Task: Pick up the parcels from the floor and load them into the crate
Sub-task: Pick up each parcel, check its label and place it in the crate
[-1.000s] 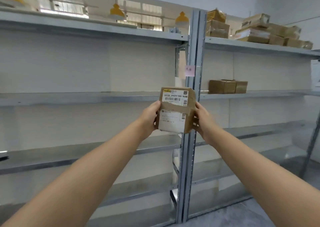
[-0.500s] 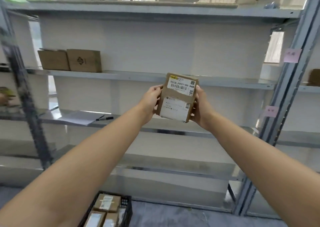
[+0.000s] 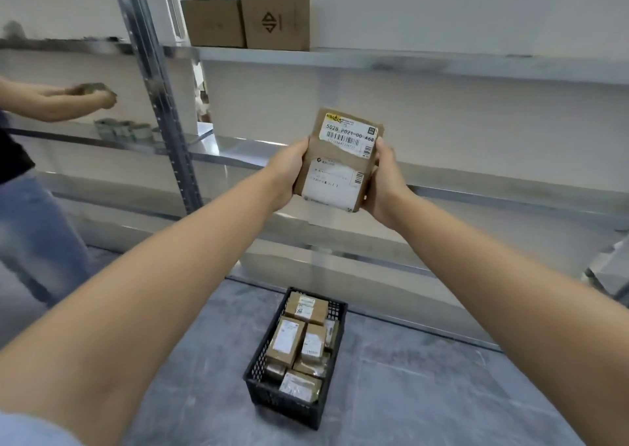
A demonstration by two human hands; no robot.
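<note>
I hold a brown cardboard parcel (image 3: pixel 340 159) with white shipping labels upright at arm's length. My left hand (image 3: pixel 287 173) grips its left edge and my right hand (image 3: pixel 383 183) grips its right edge. Below, on the grey floor, stands a black plastic crate (image 3: pixel 262 360) with several labelled brown parcels (image 3: pixel 289 340) lying inside. The held parcel is high above the crate and slightly to its right.
Metal shelving (image 3: pixel 408 61) runs across the wall ahead, with an upright post (image 3: pixel 160 105) at left. Two cardboard boxes (image 3: pixel 248 20) sit on an upper shelf. Another person (image 3: pixel 30 187) stands at the left edge, arm stretched toward a shelf with small boxes (image 3: pixel 122 131).
My view has swung left and down: the crate has come fully into sight on the floor and a person has appeared at the left. Both hands keep the same hold on the parcel.
</note>
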